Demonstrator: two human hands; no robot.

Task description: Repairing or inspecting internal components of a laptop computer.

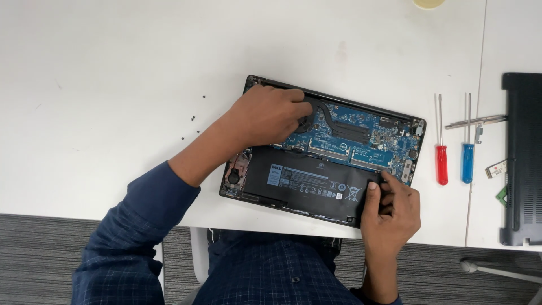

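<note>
- While the opened laptop (333, 152) lay on the white table (113, 85) with its bottom cover off, both hands were on it, forearms coming in from the near edge.
- Left hand (265, 116) reached across to the far left corner, knuckles up, fingers curled and pressed together on the black fan (306, 121); couldn't tell whether it pinched anything.
- Right hand (389, 209) sat at the near right corner, thumb and fingertips closed on the right end of the black battery (310, 181).
- Battery filled the near half of the laptop, below the blue circuit board (361, 138).
- Long label strip (307, 181) ran across the battery: small blue-white patch at left, rows of white print and symbols toward the right.
- Red screwdriver (441, 161) and blue screwdriver (467, 158) lay side by side right of the laptop, tips pointing away.
- Black cover (522, 158) lay at the far right edge.
- Small dark screws (192, 121) were scattered left of the laptop.
</note>
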